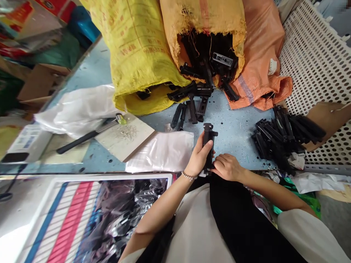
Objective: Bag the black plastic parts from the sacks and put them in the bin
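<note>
My left hand (pixel 200 156), with a beaded bracelet at the wrist, is wrapped round a long black part (pixel 208 135) and holds it upright over the table's front edge. A small knob sticks out of the part's right side near its top. Fingers curled, my right hand (pixel 227 166) pinches at the part's lower end; its fingertips are partly hidden. Similar black parts (pixel 203 106) lie loose on the table (pixel 233 128) in front of an orange-yellow woven sack (pixel 203 16), whose torn mouth shows more of them.
A heap of black parts (pixel 274 137) lies at right beside a perforated white basket (pixel 315 47). Yellow (pixel 139 47) and orange (pixel 260 47) sacks stand behind. Left are a hammer (pixel 82 140), a board (pixel 131 135) and white plastic bags (pixel 164 149). Below sits a striped container (pixel 68 219) of bagged pieces.
</note>
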Tool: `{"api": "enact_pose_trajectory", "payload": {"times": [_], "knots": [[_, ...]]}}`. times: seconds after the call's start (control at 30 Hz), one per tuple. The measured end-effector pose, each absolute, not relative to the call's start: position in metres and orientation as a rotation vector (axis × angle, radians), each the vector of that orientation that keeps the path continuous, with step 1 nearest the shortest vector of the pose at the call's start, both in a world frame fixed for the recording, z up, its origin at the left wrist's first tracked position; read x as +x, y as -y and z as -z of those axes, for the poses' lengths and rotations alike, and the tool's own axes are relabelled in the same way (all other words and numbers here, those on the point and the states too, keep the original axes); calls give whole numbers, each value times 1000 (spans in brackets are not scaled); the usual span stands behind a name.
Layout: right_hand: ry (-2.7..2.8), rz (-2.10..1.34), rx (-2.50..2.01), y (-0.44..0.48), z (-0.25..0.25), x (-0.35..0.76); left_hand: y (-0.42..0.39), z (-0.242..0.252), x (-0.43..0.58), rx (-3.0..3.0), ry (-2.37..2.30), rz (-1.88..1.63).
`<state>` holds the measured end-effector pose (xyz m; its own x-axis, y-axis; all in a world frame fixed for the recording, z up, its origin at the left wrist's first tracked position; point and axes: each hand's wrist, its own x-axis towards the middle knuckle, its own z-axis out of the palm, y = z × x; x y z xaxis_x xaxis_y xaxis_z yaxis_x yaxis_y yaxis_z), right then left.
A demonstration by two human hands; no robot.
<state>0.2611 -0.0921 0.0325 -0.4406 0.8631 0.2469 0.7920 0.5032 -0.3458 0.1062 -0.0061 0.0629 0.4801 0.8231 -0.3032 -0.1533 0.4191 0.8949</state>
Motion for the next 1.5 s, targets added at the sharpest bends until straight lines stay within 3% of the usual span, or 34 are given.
{"api": "enact_pose_trajectory", "payload": {"times": [0.07, 0.23, 0.37, 0.5, 0.67, 0.9, 0.97, 1.1, 1.17, 1.33, 1.5], "knots": [[2436, -271, -1328, 90, -29, 266, 7, -57, 109, 935, -850, -740], [2378, -811, -1458, 6, -40, 321, 10, -9, 129, 1097, -984, -727], [1648, -173, -2183, -107, -53, 376, 18, 25, 160, 1532, -1079, -729], [1272, -225, -2341, -163, -61, 403, 20, 34, 169, 1795, -1085, -817], [1249, -410, -2164, -119, -60, 394, -5, 28, 157, 1571, -994, -918], [1348, -1113, -1554, 25, -41, 325, -32, -19, 167, 802, -593, -972], [1442, -870, -1570, 35, -49, 318, -26, -35, 161, 746, -611, -888], [1813, -52, -1554, 10, -67, 324, -8, -55, 144, 689, -665, -732], [2022, 152, -1438, -8, -69, 327, 0, -59, 139, 652, -683, -681], [1987, 34, -1425, -17, -64, 314, 2, -58, 136, 695, -795, -754], [2191, 26, -1251, 31, -51, 287, -10, -56, 131, 709, -856, -773]]}}
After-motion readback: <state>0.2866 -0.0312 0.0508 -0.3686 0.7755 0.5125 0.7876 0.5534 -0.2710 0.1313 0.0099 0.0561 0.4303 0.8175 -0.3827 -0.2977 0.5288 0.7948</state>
